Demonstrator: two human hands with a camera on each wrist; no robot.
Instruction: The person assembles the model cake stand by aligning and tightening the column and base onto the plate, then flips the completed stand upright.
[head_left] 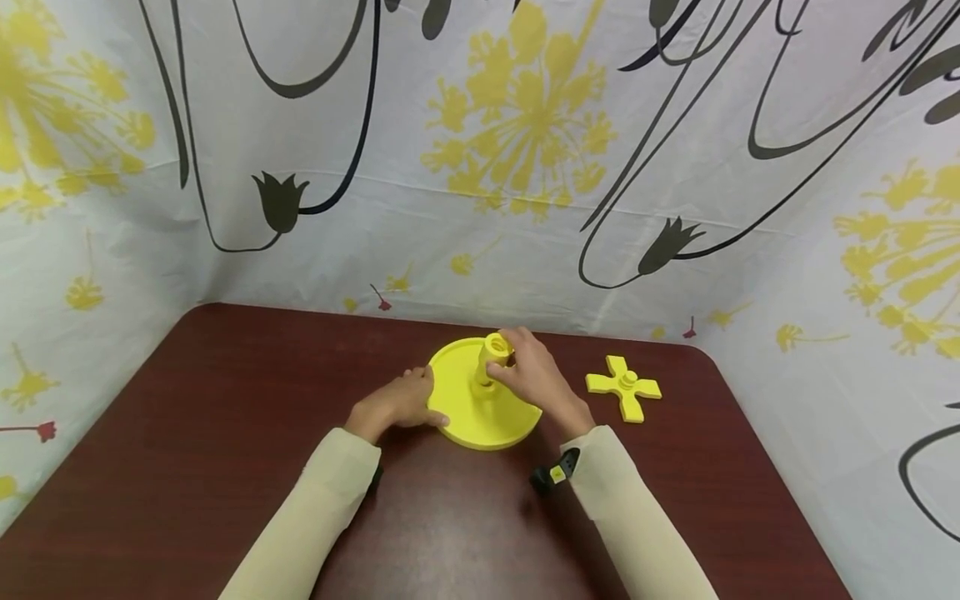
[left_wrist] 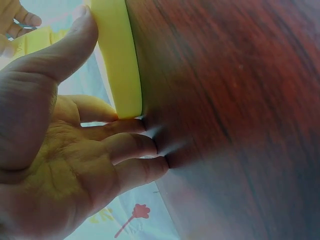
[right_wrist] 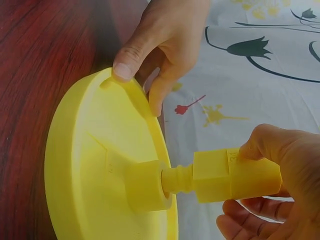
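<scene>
A yellow round base [head_left: 472, 421] with a raised rim lies on the dark red-brown table, a short collar [right_wrist: 142, 187] at its centre. My left hand [head_left: 400, 400] holds its left rim, thumb on the near edge and fingers along the outer side. Over the collar, my right hand [head_left: 534, 375] grips a yellow hollow-topped post [right_wrist: 212, 175] between thumb and fingers. In the right wrist view the post has a hexagonal section, and its narrower ringed end sits at the collar's mouth; how deep it goes is hidden.
To the right of the base lies a yellow cross-shaped piece [head_left: 628, 380] with a small round knob in its middle. A white curtain [head_left: 450, 250] with printed flowers hangs behind the table [head_left: 247, 433] and along its sides.
</scene>
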